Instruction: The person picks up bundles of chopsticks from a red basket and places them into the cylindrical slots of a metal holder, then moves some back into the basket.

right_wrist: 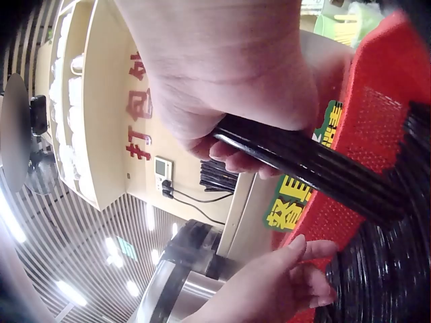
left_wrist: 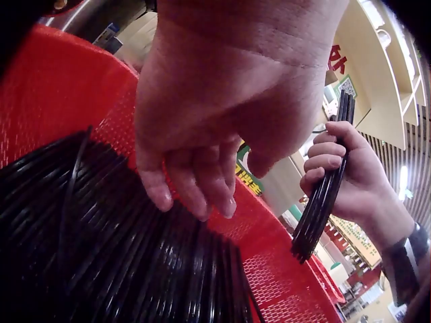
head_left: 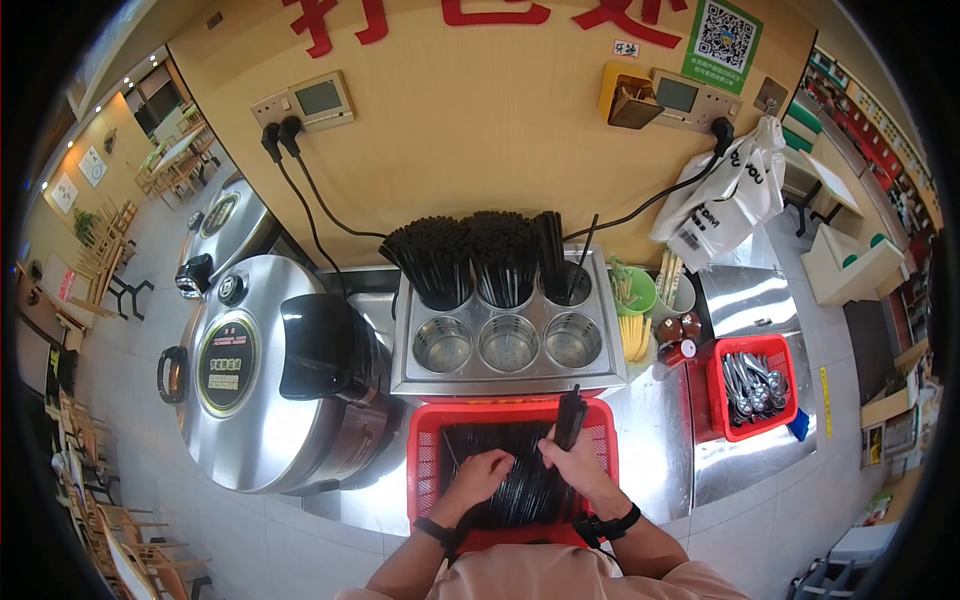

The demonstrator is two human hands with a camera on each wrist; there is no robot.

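My right hand [head_left: 575, 462] grips a bundle of black chopsticks [right_wrist: 303, 165], its fingers wrapped round them over the right side of a red plastic basket [head_left: 424, 470]. Many more black chopsticks [left_wrist: 135, 249] lie side by side inside that basket. Over their left part hovers my left hand [head_left: 482, 476], fingers loosely bent and pointing down, with nothing in them. In the left wrist view its fingertips [left_wrist: 225, 207] are close over the pile. Behind the basket stands a steel holder [head_left: 510, 380] with round cups; the back ones contain black chopsticks [head_left: 430, 265], the front ones show bare bottoms.
A large steel cooker [head_left: 260, 400] stands at the left. To the right are a red basket of metal spoons [head_left: 755, 385], small jars [head_left: 680, 340] and a green cup [head_left: 635, 288]. A white plastic bag [head_left: 725, 195] hangs on the wall, and power cords [head_left: 310, 215] run behind the holder.
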